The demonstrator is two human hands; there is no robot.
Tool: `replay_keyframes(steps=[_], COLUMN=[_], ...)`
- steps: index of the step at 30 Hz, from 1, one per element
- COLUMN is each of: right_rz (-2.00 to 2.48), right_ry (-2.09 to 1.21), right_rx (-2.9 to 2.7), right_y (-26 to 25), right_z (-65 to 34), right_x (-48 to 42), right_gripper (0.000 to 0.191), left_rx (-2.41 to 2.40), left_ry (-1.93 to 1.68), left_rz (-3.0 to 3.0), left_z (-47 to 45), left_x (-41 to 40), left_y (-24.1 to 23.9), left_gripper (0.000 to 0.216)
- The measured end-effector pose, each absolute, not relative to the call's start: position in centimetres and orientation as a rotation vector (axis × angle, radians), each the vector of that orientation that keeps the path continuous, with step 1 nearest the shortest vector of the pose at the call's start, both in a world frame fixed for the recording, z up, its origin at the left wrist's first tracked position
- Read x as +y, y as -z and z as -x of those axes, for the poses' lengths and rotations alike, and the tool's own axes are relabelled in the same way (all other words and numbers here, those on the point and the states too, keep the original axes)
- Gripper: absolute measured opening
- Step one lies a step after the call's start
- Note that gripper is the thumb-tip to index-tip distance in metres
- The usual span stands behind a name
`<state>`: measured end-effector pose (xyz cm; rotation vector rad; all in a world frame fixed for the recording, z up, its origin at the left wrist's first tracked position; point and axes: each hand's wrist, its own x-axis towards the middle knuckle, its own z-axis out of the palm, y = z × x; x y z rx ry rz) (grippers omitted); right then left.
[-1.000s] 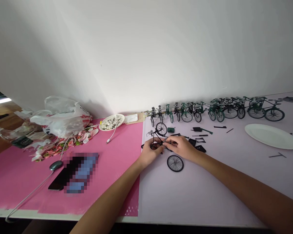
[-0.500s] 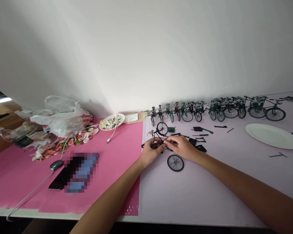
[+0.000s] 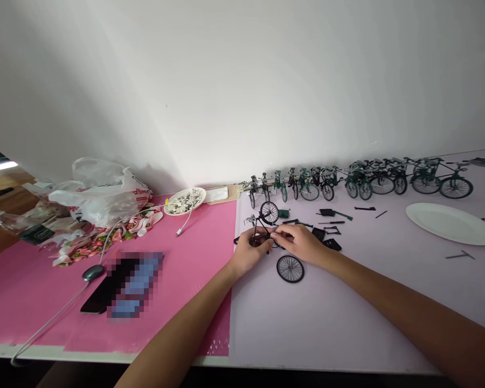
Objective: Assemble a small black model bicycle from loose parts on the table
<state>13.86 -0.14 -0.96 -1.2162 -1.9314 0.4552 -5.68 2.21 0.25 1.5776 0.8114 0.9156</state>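
A black model bicycle [image 3: 269,213] with its front wheel and silver handlebar fitted is tilted between my two hands. My left hand [image 3: 250,249] is closed around its frame. From the other side, my right hand [image 3: 299,240] pinches at the frame; its fingertips hide whatever small part they hold. A loose spoked wheel [image 3: 290,269] lies flat on the pale sheet just below my hands. Beyond my right hand are black parts [image 3: 332,244] and a green part [image 3: 283,213].
Assembled model bicycles [image 3: 382,183] line the wall. A white oval plate [image 3: 451,223] lies at the right, near a thin T-shaped part [image 3: 461,255]. On the pink side are a phone [image 3: 105,293], a cable, a plate of small pieces [image 3: 167,210], plastic bags [image 3: 99,196] and petals.
Hardly anything differs. Both hands stay on the model bicycle, with only a slight shift of the right fingertips and of the camera.
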Motion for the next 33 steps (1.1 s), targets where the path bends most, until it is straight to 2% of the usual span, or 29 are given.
replay_keyframes(steps=[12,33], right_rz=[1.221,1.229], right_ry=[-0.462,-0.427], right_rx=[-1.929,-1.964], right_y=[0.97,1.17], right_z=[-13.86,-13.97], right_x=[-0.15,-0.06], right_gripper=[0.026,0.028], left_rx=[0.810,0.791], left_ry=[-0.908,-0.886], left_rz=[-1.558,-1.595], left_z=[5.70,5.77], left_x=[2.18,2.31], left_y=[-0.32,-0.16], left_gripper=[0.032,0.032])
